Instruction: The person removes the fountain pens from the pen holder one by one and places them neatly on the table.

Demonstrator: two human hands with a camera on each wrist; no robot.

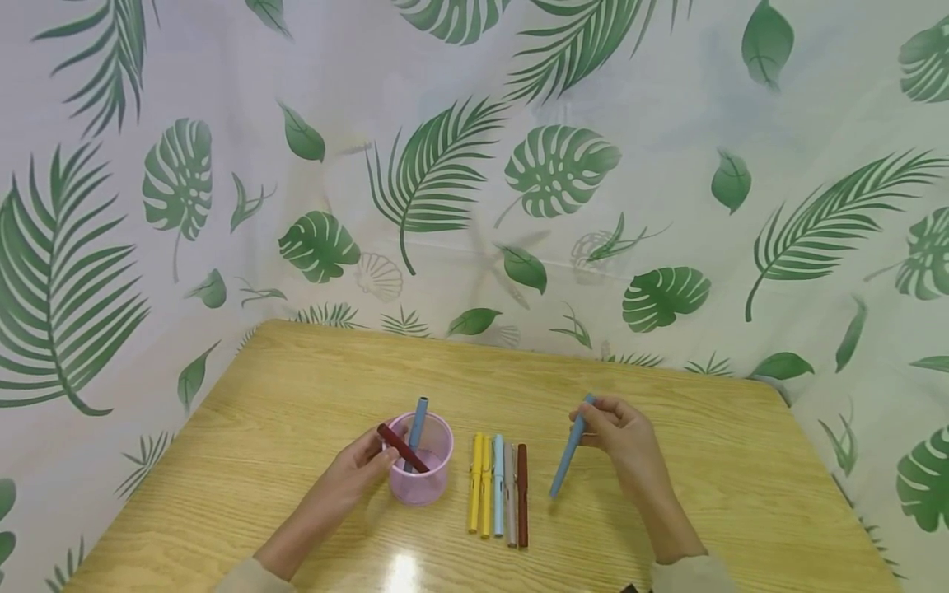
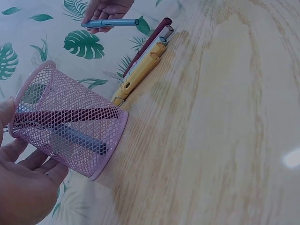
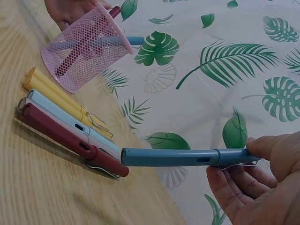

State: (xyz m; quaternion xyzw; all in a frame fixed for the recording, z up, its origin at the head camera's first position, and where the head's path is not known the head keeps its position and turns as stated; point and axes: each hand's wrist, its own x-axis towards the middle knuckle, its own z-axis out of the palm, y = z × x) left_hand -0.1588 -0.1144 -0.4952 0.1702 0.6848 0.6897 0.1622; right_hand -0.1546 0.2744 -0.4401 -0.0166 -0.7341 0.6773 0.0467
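Observation:
My left hand [image 1: 361,465] holds a pink mesh pen cup [image 1: 419,492] by its side, the thumb near the rim. Inside the cup lean a dark red pen [image 1: 403,448] and a blue pen [image 1: 418,424]. To the right, my right hand [image 1: 621,432] pinches another blue pen [image 3: 168,157] by its clip end, above the table. Between the hands lies a row of pens: two yellow pens [image 1: 475,486], a light blue pen [image 1: 499,486], a greyish pen [image 1: 510,498] and a dark red pen [image 1: 522,498]. The clips of several of these show in the right wrist view.
The wooden table [image 1: 296,395] carries the cup and the row of pens. Behind it and at its sides hangs a white cloth [image 1: 460,313] printed with green leaves. Light glares on the table [image 1: 402,568] near the front.

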